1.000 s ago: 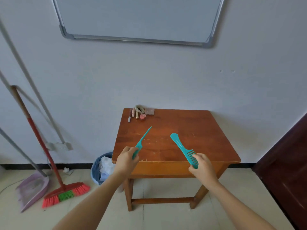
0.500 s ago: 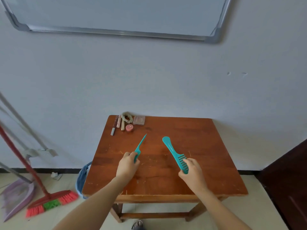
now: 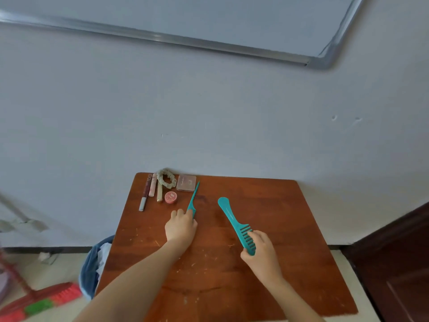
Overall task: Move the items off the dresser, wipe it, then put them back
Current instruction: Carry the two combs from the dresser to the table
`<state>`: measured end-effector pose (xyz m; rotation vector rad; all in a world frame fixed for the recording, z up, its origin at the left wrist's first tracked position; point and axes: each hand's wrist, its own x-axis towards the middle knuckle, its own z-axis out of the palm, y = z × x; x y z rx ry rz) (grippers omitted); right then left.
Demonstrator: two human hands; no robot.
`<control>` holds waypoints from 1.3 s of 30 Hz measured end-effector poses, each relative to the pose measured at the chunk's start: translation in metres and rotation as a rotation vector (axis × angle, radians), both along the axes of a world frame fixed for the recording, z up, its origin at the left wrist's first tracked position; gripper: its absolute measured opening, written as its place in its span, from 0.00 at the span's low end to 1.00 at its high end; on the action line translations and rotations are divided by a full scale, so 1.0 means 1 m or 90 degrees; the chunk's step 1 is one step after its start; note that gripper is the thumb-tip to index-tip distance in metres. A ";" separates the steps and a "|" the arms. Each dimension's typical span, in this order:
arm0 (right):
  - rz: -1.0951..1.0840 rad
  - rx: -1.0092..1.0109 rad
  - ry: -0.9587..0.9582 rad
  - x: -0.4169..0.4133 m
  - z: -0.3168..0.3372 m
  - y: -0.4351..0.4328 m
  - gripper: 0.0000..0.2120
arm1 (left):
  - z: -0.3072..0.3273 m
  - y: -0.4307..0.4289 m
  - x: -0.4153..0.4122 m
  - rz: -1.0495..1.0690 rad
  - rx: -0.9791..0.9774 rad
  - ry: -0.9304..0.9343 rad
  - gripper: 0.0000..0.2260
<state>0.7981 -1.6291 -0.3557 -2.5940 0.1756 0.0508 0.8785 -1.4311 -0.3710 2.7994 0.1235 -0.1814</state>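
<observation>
Lying on the floor at the left is a red broom [image 3: 39, 303] with pink and green bristles. Next to it, right by the table's left edge, stands a blue bin [image 3: 89, 273] with white stuff inside. The brown wooden table [image 3: 290, 228] is pushed against the wall. In its far left corner sits a small group of things: a long dark tube [image 3: 145, 192], a pink stick [image 3: 152, 188], a gold stick [image 3: 159, 192], a pale hair tie [image 3: 166, 178], a round pink tin [image 3: 170, 197] and a square pink case [image 3: 186, 182]. They lie close together. Just right of the tin, the left hand [image 3: 181, 228] is curled around the wide end of a thin teal comb [image 3: 192, 199]. The comb's pointed tail reaches toward the wall, and its tip is just beside the square case. Farther right, the right hand [image 3: 262, 254] grips the toothed end of a big teal comb [image 3: 234, 220]. Its round handle points away and a bit to the left. Both combs are over the middle of the table, well apart from each other. I cannot tell if they touch the wood. A dark brown door [image 3: 394, 263] is at the right edge.
</observation>
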 end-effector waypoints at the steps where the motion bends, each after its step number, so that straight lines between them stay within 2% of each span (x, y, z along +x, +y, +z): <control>1: 0.002 -0.003 0.010 0.001 -0.003 0.002 0.23 | -0.002 -0.001 0.003 0.004 0.003 0.003 0.14; 9: 0.048 -0.023 0.026 0.026 -0.003 0.006 0.23 | -0.010 0.004 0.003 0.024 -0.047 -0.012 0.17; 13: -0.005 0.037 0.013 0.045 -0.001 0.015 0.23 | -0.016 0.026 -0.016 0.019 -0.068 -0.036 0.18; 19: -0.090 0.108 0.044 0.069 -0.004 0.058 0.21 | -0.025 0.064 -0.056 0.056 -0.016 0.006 0.18; 23: -0.079 0.117 0.049 0.077 -0.006 0.086 0.18 | -0.022 0.070 -0.062 0.038 -0.016 0.037 0.19; 39: -0.048 -0.029 0.079 0.089 -0.013 0.124 0.20 | -0.023 0.072 -0.064 0.020 0.005 0.034 0.19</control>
